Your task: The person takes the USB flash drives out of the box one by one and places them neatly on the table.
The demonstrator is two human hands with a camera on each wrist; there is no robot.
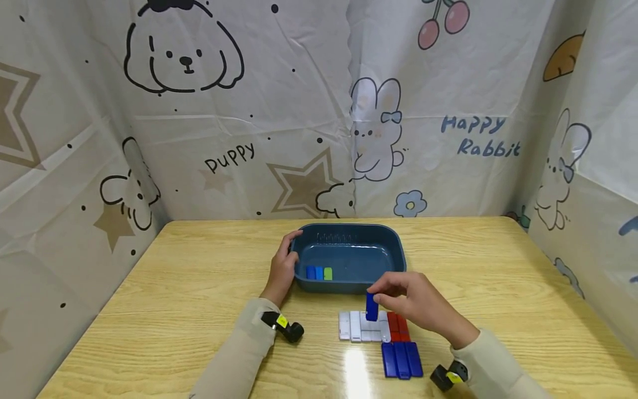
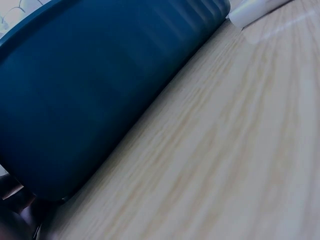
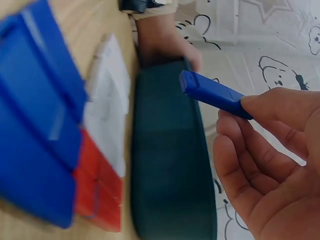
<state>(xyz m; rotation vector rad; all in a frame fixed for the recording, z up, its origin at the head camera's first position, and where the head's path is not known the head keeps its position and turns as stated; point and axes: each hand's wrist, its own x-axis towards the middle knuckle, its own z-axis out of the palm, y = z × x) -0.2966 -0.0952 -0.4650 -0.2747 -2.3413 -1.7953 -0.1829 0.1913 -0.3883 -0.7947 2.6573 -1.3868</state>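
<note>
My right hand (image 1: pixel 418 302) pinches a slim dark-blue plastic stick (image 1: pixel 371 307) between thumb and fingers, above a row of white pieces (image 1: pixel 345 326). In the right wrist view the stick (image 3: pixel 212 94) points away from the fingertips. A dark teal plastic tub (image 1: pixel 349 287) stands at the table's middle, and my left hand (image 1: pixel 282 271) grips its left rim, thumb over the edge. Inside the tub, at the near left, lie two blue pieces (image 1: pixel 315 272) and a green piece (image 1: pixel 328 274). The left wrist view shows mainly the tub's outer wall (image 2: pixel 90 90).
Red pieces (image 1: pixel 399 327) adjoin the white row on its right. Three larger blue pieces (image 1: pixel 402 360) lie side by side nearer the front. The wooden table (image 1: pixel 209 266) is bounded by a printed curtain (image 1: pixel 299 111) behind and at both sides.
</note>
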